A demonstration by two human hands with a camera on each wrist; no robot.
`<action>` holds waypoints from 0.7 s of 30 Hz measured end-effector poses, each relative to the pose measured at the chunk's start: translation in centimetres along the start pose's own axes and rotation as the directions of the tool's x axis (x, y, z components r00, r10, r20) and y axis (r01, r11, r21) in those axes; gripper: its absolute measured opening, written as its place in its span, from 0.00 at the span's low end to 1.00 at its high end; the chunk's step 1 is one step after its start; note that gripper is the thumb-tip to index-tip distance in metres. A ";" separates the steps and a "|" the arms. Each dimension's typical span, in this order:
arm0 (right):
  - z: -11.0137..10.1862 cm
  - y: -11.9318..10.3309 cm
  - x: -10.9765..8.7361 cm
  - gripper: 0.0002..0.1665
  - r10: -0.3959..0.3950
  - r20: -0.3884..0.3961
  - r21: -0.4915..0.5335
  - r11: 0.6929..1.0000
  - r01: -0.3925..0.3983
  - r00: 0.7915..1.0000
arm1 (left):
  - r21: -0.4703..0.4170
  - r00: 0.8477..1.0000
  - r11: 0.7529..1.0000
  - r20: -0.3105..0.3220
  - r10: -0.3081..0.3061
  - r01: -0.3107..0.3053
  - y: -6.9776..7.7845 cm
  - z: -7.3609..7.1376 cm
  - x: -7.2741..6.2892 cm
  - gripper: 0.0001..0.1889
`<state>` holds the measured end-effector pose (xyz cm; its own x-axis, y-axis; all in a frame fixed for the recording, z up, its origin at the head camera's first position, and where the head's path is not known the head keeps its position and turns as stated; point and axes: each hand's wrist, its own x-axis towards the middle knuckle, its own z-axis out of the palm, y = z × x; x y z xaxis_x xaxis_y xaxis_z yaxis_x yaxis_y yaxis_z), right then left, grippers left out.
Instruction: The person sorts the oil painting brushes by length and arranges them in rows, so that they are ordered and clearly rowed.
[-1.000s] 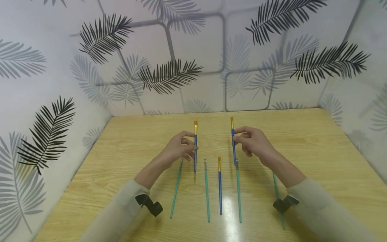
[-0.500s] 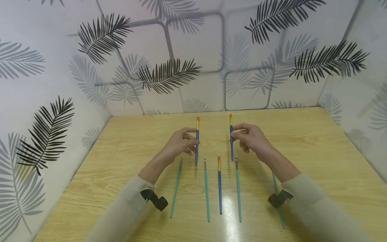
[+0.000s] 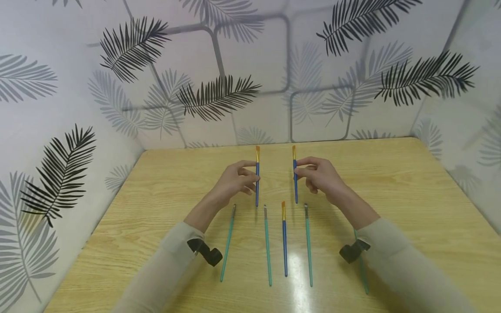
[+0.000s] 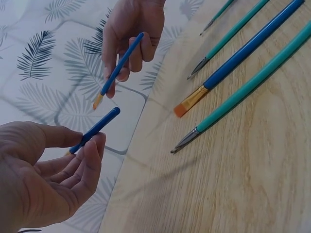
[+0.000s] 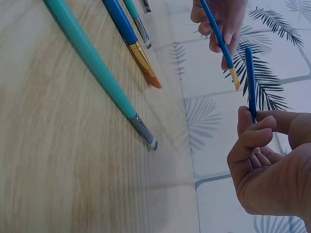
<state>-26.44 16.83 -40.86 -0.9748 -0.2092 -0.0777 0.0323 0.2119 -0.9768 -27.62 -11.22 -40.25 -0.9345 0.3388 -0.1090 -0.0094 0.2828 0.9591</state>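
L brush (image 3: 257, 168) & R brush (image 3: 295, 187) edge closer tog. & toward wall (image 3: 270, 119), up over table (image 3: 156, 187), L hand (image 3: 233, 180) & R hand (image 3: 321, 176) each pinching one, half-curled, so both prob. just clear brush row (image 3: 285, 243).

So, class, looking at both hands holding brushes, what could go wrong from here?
The left hand pinches one blue brush and the right hand a second blue brush, both by the handle; either might slip.

The rightmost green brush is partly hidden by the right arm, which could nudge it if lowered.
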 end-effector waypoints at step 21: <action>1.0 0.4 1.7 0.25 0.040 -0.022 0.024 0.999 -0.039 0.999 | 0.006 0.999 1.000 -0.050 -0.003 0.003 -0.6 0.8 1.8 0.26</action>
<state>-27.85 15.64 -41.53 -0.9774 -0.1790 -0.1122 0.0761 0.1971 -0.9774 -29.00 -10.06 -41.22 -0.9510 0.2931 -0.0986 -0.0101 0.2894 0.9572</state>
